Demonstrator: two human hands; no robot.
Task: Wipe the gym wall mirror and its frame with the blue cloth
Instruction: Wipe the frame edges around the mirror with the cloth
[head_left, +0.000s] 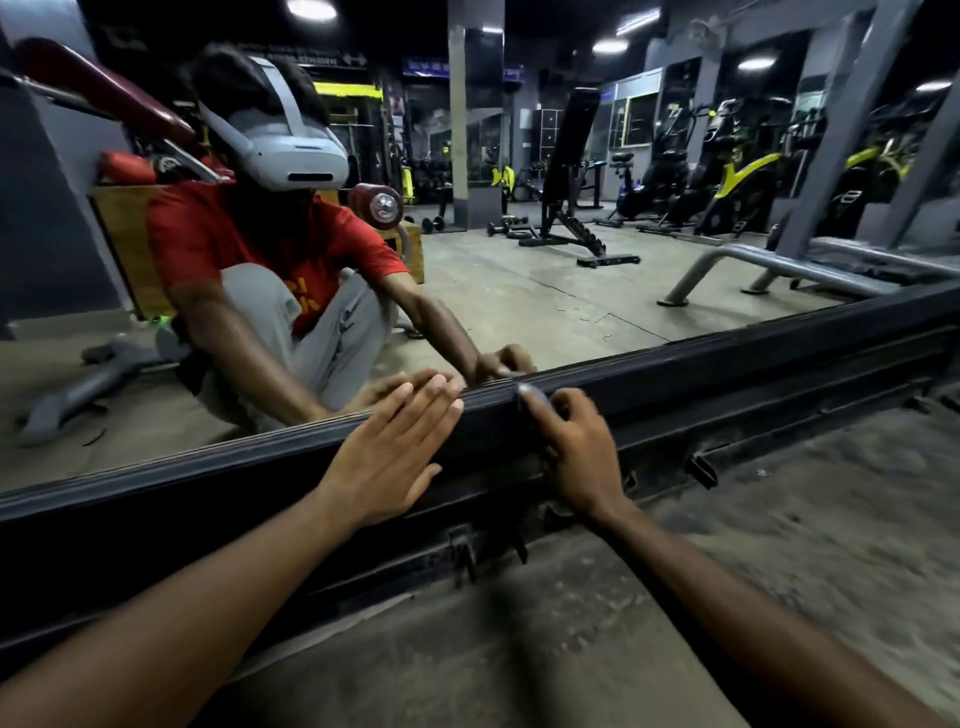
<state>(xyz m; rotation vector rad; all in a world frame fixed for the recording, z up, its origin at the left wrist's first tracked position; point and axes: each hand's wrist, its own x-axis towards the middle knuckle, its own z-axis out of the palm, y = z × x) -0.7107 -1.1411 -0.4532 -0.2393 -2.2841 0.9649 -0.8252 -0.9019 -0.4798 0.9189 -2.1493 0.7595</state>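
The wall mirror (571, 296) reaches almost down to the floor, and its black bottom frame (753, 371) runs across the view, sloping up to the right. My left hand (395, 447) lies flat against the frame with its fingers straight, the fingertips at the lower edge of the glass. Just to its right, my right hand (576, 447) has curled fingers and pinches a small bunched bit of the blue cloth (535, 399) against the frame's top edge. Most of the cloth is hidden under the fingers.
Below the frame a dark rail with metal brackets (701, 470) runs along the dusty concrete floor (779, 545). The glass reflects a crouching person in a red shirt, a weight bench (566, 208), a grey machine base (753, 265) and other gym machines.
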